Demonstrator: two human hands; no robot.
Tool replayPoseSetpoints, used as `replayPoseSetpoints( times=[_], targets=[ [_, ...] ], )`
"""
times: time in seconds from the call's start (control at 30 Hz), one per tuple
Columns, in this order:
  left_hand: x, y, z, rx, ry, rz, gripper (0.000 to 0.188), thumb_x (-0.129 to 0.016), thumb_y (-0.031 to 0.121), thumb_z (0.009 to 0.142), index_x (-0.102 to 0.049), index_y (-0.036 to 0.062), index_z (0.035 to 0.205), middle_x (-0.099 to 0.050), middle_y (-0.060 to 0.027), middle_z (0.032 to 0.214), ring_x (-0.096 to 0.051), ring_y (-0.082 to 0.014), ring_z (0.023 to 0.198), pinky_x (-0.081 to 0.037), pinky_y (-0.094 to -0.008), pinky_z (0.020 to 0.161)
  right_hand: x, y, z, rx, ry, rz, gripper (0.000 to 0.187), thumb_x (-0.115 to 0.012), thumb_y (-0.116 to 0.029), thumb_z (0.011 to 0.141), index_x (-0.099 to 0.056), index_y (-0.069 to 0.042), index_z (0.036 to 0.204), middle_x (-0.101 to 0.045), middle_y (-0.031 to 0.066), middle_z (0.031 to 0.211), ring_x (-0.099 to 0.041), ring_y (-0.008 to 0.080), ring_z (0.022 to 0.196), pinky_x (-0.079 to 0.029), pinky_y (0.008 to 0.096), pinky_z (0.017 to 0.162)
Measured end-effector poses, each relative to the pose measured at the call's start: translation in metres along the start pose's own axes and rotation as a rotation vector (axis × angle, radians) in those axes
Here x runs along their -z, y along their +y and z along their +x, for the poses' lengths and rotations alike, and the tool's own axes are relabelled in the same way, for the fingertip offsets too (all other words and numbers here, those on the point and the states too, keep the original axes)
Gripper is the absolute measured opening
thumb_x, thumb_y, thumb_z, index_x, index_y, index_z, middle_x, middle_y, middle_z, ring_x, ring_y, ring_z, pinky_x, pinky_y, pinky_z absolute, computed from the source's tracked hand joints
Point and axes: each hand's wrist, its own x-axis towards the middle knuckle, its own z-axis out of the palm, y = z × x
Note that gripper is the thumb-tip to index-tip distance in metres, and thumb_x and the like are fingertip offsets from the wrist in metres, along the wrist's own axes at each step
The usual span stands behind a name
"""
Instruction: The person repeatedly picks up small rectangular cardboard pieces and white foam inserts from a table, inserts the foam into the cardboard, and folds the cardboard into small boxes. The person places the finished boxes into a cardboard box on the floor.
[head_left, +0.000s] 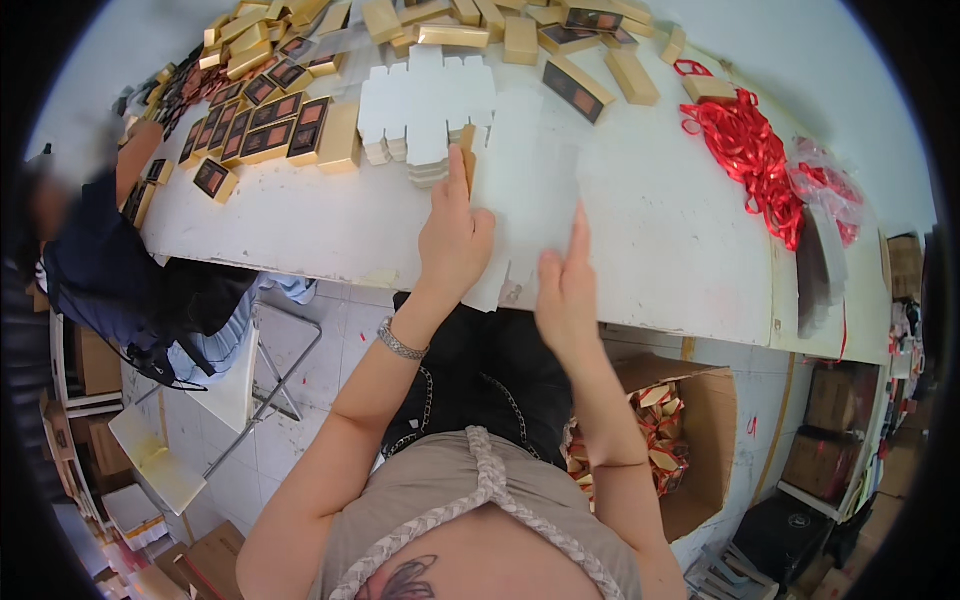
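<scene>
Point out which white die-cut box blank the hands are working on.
The flat blank lying alone at the table's near edge, pressed by the left hand and right hand; the others sit stacked behind it.

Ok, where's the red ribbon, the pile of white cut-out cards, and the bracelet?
red ribbon [745, 150], head view, middle of the tangled heap.
white cut-out cards [425, 105], head view, top sheet of the stack.
bracelet [400, 343], head view, band on the left wrist.

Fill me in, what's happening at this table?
A person at a white table presses both hands on a flat white die-cut card sheet at the near edge: left hand on its left side, right hand lower right. More white blanks are stacked behind, with gold boxes and red ribbon around. Another person sits at left.
</scene>
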Motion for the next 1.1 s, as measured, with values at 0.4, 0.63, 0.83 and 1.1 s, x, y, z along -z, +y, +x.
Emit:
replayPoseSetpoints(
  times=[0.4, 0.63, 0.83, 1.1],
  targets=[
    [0.031, 0.023, -0.040, 0.065, -0.231, -0.585, 0.042, -0.060, 0.004, 0.086, -0.045, -0.0025, 0.125, -0.060, -0.0084, 0.103, -0.059, -0.0165, 0.088, -0.048, -0.0285, 0.078, 0.010, 0.018, -0.005, -0.334, -0.032, 0.615, 0.037, -0.057, -0.019, 0.093, -0.051, 0.003, 0.122, -0.064, 0.0079, 0.103, -0.062, 0.0178, 0.089, -0.050, 0.0312, 0.078],
    [0.013, 0.025, -0.057, -0.122, 0.043, -0.354, 0.031, -0.053, 0.010, 0.091, -0.047, -0.0015, 0.119, -0.059, -0.0117, 0.091, -0.058, -0.0193, 0.075, -0.048, -0.0310, 0.068, -0.003, 0.008, -0.017, -0.132, 0.009, 0.018, 0.020, -0.050, -0.015, 0.093, -0.052, 0.002, 0.104, -0.061, 0.0183, 0.072, -0.062, 0.0315, 0.060, -0.048, 0.0384, 0.055],
    [0.004, 0.041, -0.075, -0.311, 0.000, 0.001, 0.057, -0.049, 0.003, 0.082, -0.033, -0.0006, 0.137, -0.063, -0.0232, 0.088, -0.062, -0.0370, 0.067, -0.050, -0.0391, 0.059, -0.035, 0.036, -0.016, 0.113, 0.287, -0.241, 0.021, -0.052, -0.006, 0.090, -0.054, -0.001, 0.109, -0.059, 0.0147, 0.063, -0.058, 0.0285, 0.050, -0.047, 0.0356, 0.048],
    [0.003, 0.010, -0.035, 0.048, -0.179, -0.444, 0.067, -0.038, -0.006, 0.076, -0.026, 0.0001, 0.141, -0.043, -0.0169, 0.134, -0.045, -0.0249, 0.123, -0.036, -0.0313, 0.100, -0.022, 0.021, -0.020, 0.095, 0.138, -0.337, 0.043, -0.053, -0.005, 0.087, -0.042, 0.003, 0.128, -0.063, 0.0190, 0.083, -0.062, 0.0322, 0.061, -0.050, 0.0365, 0.054]
  ],
)
